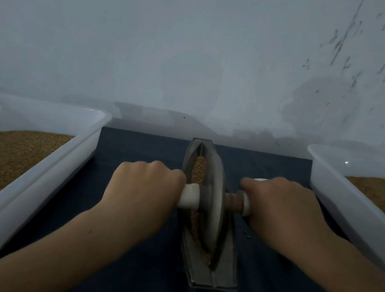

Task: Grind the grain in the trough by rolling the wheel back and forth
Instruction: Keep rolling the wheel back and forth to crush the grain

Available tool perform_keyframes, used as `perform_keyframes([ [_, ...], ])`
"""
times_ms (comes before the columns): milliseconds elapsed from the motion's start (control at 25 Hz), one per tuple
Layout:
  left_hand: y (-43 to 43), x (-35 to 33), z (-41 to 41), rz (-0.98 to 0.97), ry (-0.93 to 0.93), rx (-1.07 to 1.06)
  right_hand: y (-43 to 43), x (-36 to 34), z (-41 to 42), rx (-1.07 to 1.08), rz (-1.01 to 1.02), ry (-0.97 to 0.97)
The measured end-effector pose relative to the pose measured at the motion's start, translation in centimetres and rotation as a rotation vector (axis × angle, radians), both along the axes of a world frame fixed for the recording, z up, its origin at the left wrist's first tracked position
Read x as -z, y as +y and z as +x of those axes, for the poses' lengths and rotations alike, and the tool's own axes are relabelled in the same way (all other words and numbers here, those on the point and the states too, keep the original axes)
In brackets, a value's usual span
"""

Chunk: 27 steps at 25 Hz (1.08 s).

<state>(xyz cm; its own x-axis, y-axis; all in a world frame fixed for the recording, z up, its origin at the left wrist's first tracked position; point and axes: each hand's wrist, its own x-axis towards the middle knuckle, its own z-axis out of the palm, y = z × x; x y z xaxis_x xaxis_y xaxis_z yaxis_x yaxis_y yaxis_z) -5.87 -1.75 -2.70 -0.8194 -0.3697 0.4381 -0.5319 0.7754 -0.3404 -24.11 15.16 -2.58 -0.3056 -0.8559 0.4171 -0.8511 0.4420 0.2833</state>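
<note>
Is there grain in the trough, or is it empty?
Holds grain: brown grain lies along the trough groove, ahead of and behind the wheel.

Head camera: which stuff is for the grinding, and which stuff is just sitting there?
For the job: wheel, trough, grain in the trough, handle, left hand and right hand, both gripping the handle.

Just sitting there: left tub of grain, right tub of grain, dark cloth under the trough.
</note>
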Motion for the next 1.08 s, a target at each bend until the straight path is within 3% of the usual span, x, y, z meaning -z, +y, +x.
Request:
perform_keyframes([
  [400,-5.4,-1.3,-7.1,0.082,0.011,-0.094,-9.5,-0.9,-4.6,0.148,-0.024,-0.166],
  [560,-3.4,-0.2,-3.9,0.067,0.032,-0.015,-5.3,-0.8,-2.4,0.064,0.024,-0.174],
  [760,0.1,0.0,1.2,-0.029,0.101,0.159,1.1,-0.3,0.6,-0.035,-0.05,0.008],
  [880,-1.3,0.6,-1.2,-0.016,0.035,0.063,-1.3,-0.2,-0.6,0.05,0.014,-0.094],
  [1080,-5.9,0.3,-6.5,0.095,0.115,-0.069,-9.3,-1.8,-4.3,0.136,0.022,-0.114],
])
